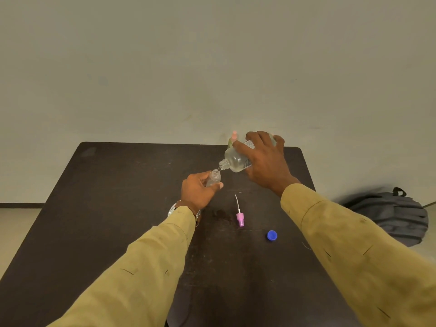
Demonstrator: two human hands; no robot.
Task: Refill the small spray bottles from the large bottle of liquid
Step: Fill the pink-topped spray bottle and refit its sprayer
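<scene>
The pour was in hand. The right grip (264,161) was clamped round the body of the large clear bottle (236,160), fingers curled over its label, and held it tipped with the neck pointing down and to the left. The left grip (199,191) was closed round the small spray bottle (214,177), holding it above the desk (118,197), leaning a little, with its open mouth just under the large bottle's neck. A thin stream seemed to pass between the two mouths, though it was too fine to be sure of.

The pink spray pump (240,219), with its white dip tube, lay on the desk nearer the person. The blue cap (272,235) sat to its right, well apart from it. A second small bottle with a pink top (233,138) stood at the far edge, partly hidden behind the right grip.

How full the small bottle was could not be read. The next move would probably be to bring the large bottle upright without dripping, set it down, then feed the dip tube into the narrow mouth and screw the pump on. The spill risk lay in the two small openings slipping out of line.
</scene>
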